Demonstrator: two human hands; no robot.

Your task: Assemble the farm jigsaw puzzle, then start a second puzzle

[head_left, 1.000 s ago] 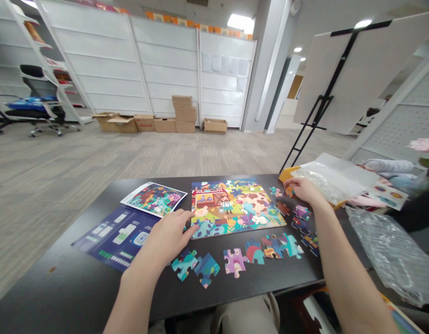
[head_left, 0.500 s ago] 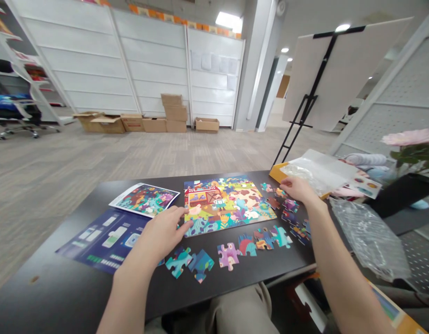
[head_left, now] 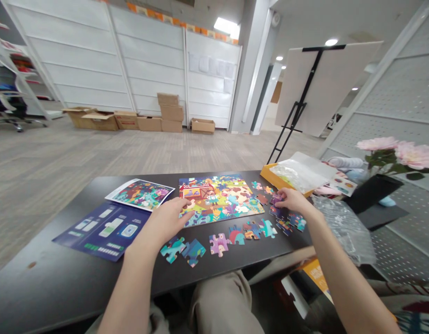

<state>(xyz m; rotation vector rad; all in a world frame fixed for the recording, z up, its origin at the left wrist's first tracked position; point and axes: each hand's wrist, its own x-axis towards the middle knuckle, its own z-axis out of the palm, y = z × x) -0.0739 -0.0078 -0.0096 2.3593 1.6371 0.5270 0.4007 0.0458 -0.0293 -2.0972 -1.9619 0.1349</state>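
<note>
A colourful farm puzzle (head_left: 221,197) lies assembled on the black table. My left hand (head_left: 170,219) rests at its left edge, fingers apart, holding nothing. My right hand (head_left: 291,200) is over the loose pieces right of the puzzle, its fingers pressed together on a purple puzzle piece (head_left: 277,198). Beside that hand lie several more pieces, among them a brown piece (head_left: 262,199) and a blue one (head_left: 299,221). In front of the puzzle is a row of loose pieces, including a pink piece (head_left: 219,244) and a teal piece (head_left: 173,249).
A picture sheet (head_left: 139,194) and a dark blue leaflet (head_left: 99,229) lie at the left. On the right are an open yellow box (head_left: 270,174), clear plastic wrap (head_left: 346,227) and a black vase (head_left: 374,195) of pink flowers. An easel stands behind.
My right hand has moved from the orange piece at the back to the purple piece nearer me. My left hand has stayed at the puzzle's edge. The view has turned slightly right.
</note>
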